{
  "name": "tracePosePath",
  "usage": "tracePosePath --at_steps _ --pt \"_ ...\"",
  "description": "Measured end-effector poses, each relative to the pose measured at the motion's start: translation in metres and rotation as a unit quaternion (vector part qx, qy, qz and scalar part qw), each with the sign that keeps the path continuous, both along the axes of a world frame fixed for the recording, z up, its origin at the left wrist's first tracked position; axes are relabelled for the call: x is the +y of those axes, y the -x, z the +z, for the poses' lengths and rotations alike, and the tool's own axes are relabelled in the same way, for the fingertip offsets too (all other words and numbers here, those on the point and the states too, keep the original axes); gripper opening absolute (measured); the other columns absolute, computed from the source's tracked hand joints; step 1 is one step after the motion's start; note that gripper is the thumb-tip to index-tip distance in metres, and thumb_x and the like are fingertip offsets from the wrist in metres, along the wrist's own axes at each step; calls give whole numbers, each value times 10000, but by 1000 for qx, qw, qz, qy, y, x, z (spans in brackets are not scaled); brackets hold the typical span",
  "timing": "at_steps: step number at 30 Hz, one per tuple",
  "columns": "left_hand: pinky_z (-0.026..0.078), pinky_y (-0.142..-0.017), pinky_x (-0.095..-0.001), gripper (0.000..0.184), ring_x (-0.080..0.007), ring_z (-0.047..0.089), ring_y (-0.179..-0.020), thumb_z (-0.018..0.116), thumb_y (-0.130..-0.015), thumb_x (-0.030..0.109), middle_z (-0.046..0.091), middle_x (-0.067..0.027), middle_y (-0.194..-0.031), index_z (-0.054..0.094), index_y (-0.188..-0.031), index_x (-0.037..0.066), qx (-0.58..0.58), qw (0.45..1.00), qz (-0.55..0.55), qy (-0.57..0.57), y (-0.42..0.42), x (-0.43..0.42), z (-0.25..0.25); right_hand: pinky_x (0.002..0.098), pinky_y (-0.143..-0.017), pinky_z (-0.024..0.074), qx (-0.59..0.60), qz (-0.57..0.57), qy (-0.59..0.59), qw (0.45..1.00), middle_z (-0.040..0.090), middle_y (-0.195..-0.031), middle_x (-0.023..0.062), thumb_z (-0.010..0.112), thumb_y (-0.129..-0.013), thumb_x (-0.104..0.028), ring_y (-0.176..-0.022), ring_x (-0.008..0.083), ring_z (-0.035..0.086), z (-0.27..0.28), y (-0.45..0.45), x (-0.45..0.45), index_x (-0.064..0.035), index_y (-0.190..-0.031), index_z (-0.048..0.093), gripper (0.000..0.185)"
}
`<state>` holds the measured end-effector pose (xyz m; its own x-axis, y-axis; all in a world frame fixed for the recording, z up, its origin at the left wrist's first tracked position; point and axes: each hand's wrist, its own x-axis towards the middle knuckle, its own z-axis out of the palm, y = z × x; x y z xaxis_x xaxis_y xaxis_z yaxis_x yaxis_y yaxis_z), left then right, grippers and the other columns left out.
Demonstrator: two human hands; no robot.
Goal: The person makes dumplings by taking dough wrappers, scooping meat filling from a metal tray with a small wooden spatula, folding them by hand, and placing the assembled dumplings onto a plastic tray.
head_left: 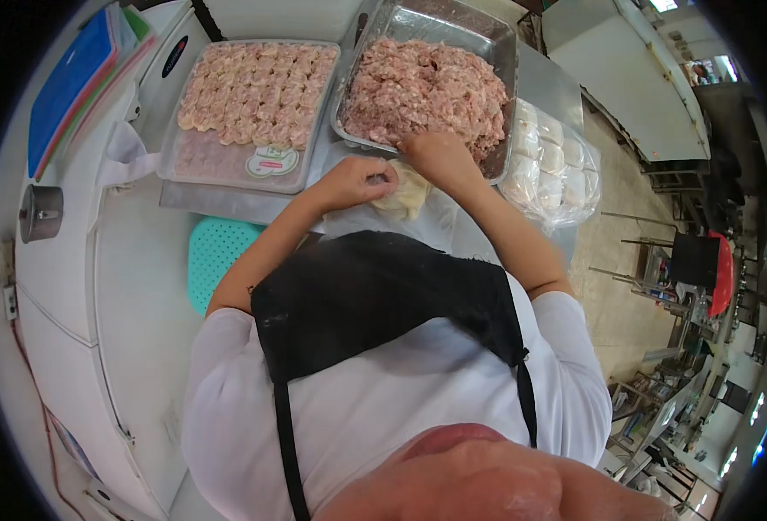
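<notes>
Left hand (359, 183): 9 o'clock of dough (408, 196). Right hand (437, 159): 1 o'clock. Mince (428, 91): 12 o'clock. Either grip: state cannot be determined.

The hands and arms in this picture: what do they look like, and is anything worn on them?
They are a person's, with no cables or machine parts. The left hand and right hand show no gloves, and both wrists look bare. Short, plain white sleeves leave the forearms uncovered. Any rings are too small to tell.
</notes>
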<state>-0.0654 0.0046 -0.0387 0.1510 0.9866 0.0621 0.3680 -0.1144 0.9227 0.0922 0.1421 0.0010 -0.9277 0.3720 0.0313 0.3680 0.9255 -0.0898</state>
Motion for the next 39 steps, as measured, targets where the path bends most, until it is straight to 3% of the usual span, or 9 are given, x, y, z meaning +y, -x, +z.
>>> tracePosePath --at_steps 2,5,8,12,18,22,25,32,39 --pt "483 -781 -307 118 -178 607 -934 620 -858 109 646 -92 -1021 643 -944 31 6 996 37 -83 2 6 -4 431 -660 495 58 -32 137 988 641 -722 190 541 -895 -240 -704 317 651 -5 -6 8 -16 -811 668 270" --pt "491 -851 -320 190 -192 615 -973 588 -874 164 640 -78 -1078 619 -1007 32 -297 952 77 -7 12 18 -10 399 -642 469 109 -110 333 930 617 -696 165 556 -916 -261 -664 259 605 2 -23 20 4 -886 668 289" --pt "448 -985 -382 286 -250 581 -1091 515 -925 177 594 -113 -1166 529 -1165 22 -626 765 100 113 15 20 16 339 -612 439 181 -198 374 888 566 -642 95 557 -945 -303 -623 150 522 24 -37 19 9 -948 667 331" --pt "421 -1033 -426 352 -275 534 -1190 412 -992 209 534 -163 -1285 448 -1279 8 -730 666 132 77 8 34 33 274 -577 402 311 -204 365 853 519 -631 -5 555 -957 -314 -627 77 454 37 -42 14 -7 -991 673 331" --pt "405 -1047 -460 395 -315 514 -1202 382 -989 254 531 -194 -1266 453 -1247 -37 -703 677 214 49 -7 59 33 213 -610 391 253 -189 481 818 508 -712 -79 543 -969 -288 -688 38 454 42 -31 -5 -24 -1100 671 321" --pt "327 -1079 -503 552 -339 470 -1194 340 -971 459 532 -184 -1211 457 -1208 -26 -790 578 201 46 -8 52 78 386 -643 469 342 -68 148 926 591 -660 94 603 -905 -241 -647 287 583 7 -26 -7 -44 -1004 685 235" --pt "379 -1032 -470 644 -299 532 -1028 237 -962 541 550 -183 -1052 503 -1083 -33 -799 583 147 16 29 63 10 444 -703 485 232 -73 153 958 641 -749 164 594 -896 -276 -736 384 609 21 -49 6 -38 -951 689 261" --pt "377 -1036 -499 624 -339 499 -1174 302 -971 484 531 -205 -1223 459 -1233 -60 -648 651 384 -99 52 56 29 469 -698 484 -39 -110 46 992 645 -768 210 539 -921 -364 -756 377 629 20 -47 10 -9 -757 667 412" --pt "374 -1038 -505 604 -339 490 -1183 283 -979 452 542 -206 -1216 465 -1253 -55 -679 650 341 0 24 57 30 375 -670 473 131 -211 332 910 640 -726 146 560 -934 -313 -712 277 631 37 -46 4 -7 -955 673 327"
